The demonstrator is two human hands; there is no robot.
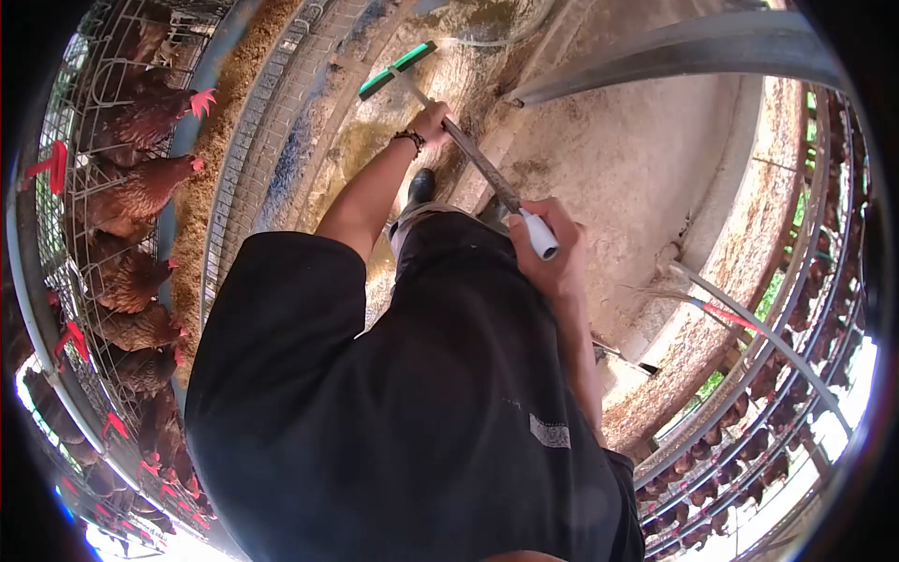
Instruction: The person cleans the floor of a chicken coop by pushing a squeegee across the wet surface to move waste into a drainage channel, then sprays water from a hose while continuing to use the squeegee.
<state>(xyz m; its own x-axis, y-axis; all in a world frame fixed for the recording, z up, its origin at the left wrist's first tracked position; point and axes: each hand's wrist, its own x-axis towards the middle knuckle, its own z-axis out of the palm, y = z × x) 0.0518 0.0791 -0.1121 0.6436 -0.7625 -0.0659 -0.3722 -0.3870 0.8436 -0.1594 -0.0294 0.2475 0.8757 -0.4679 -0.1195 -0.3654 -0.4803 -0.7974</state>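
A floor squeegee (482, 167) with a long worn handle slants across the view in front of me. Its green head (398, 70) lies at the far end, over the wet, stained floor. My left hand (433, 125), with a dark beaded bracelet at the wrist, is closed round the handle not far from the head. Nearer my body, my right hand (554, 245) grips the upper end, beside the white end piece (539, 236). One dark boot (421, 184) shows below the handle.
Brown hens (140, 192) stand in wire cages along the left, behind a feed trough (208, 89). More caged hens (721, 440) line the right. A grey curved beam (693, 61) crosses the upper right. A low ledge (693, 356) borders the concrete floor (627, 178).
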